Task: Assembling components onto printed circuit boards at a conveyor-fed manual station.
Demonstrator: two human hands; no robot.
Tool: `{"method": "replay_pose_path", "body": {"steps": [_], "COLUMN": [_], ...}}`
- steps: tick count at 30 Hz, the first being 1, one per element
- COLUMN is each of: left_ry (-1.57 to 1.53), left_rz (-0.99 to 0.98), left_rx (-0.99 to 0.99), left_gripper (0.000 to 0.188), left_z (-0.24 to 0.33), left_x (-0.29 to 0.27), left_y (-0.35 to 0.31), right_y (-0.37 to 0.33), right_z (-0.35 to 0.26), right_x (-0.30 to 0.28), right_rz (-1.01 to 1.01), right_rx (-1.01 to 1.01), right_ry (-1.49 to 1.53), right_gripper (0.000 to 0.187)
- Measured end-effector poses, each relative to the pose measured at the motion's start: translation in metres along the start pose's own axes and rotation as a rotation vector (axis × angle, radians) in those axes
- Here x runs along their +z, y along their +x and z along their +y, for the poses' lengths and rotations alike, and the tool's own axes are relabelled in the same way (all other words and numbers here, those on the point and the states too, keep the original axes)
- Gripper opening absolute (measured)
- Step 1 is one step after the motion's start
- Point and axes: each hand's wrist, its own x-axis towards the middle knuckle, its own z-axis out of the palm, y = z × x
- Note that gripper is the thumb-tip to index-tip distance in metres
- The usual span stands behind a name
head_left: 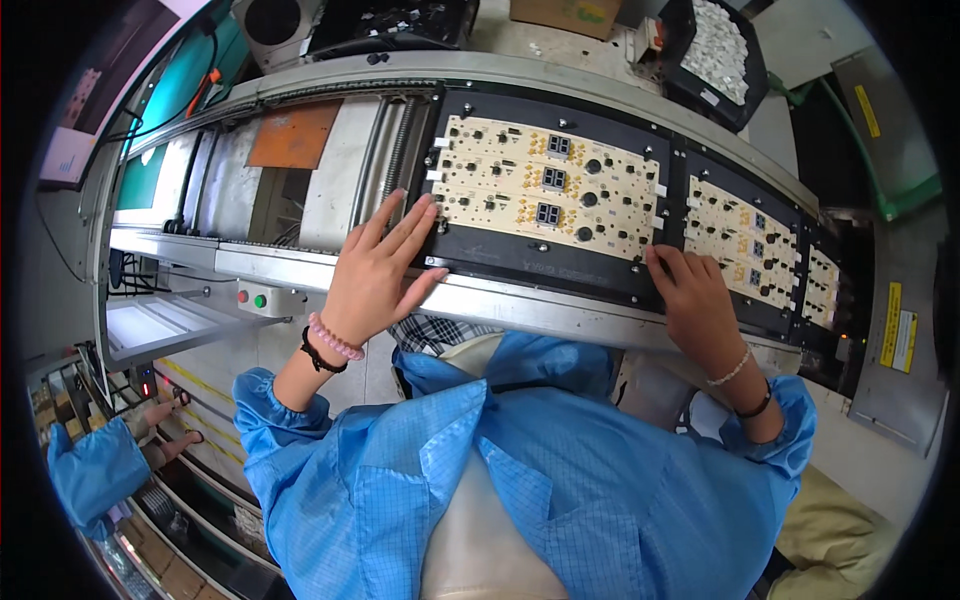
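Note:
A cream circuit board panel [525,172] lies in a black carrier tray [500,252] on the conveyor in front of me. It bears three rows of parts, with digit displays, round black parts and small yellow ones. My left hand [368,275] is open, its fingers stretched out and the fingertips at the panel's left edge. At the lower right corner of the same panel, my right hand [698,300] has its fingers curled, thumb and forefinger together. Whatever is between those fingertips is too small to make out.
Farther right on the conveyor sits a second board panel [740,240], then a third [820,288]. A metal rail [540,310] runs along my side. Behind stands a black bin of small pale parts [712,50]. A button box [262,300] hangs at left; another person's sleeve [95,475] shows lower left.

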Motion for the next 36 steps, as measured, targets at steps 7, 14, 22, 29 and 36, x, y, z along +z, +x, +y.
{"method": "replay_pose_path", "body": {"steps": [7,14,22,29,36], "left_ry": [0.185,0.061,-0.065,-0.139,-0.357], "left_rz": [0.127,0.148,0.073,0.07,0.127], "left_rx": [0.02,0.323,0.336,0.368,0.457], "left_gripper": [0.046,0.064,0.061,0.061,0.036], "left_z": [0.011,0.056,0.056,0.058,0.033], "left_x": [0.011,0.028,0.022,0.025,0.023], "left_y": [0.015,0.062,0.076,0.071,0.084], "right_y": [0.037,0.11,0.159,0.149,0.2], "right_z": [0.024,-0.005,0.035,0.005,0.024], "right_x": [-0.018,0.001,-0.019,-0.015,-0.046], "right_rz": [-0.014,0.032,-0.22,-0.147,-0.444], "right_rx": [-0.159,-0.214,-0.296,-0.077,-0.133], "right_ry": [0.12,0.121,0.249,0.05,0.271], "right_gripper": [0.042,0.051,0.043,0.035,0.025]}}
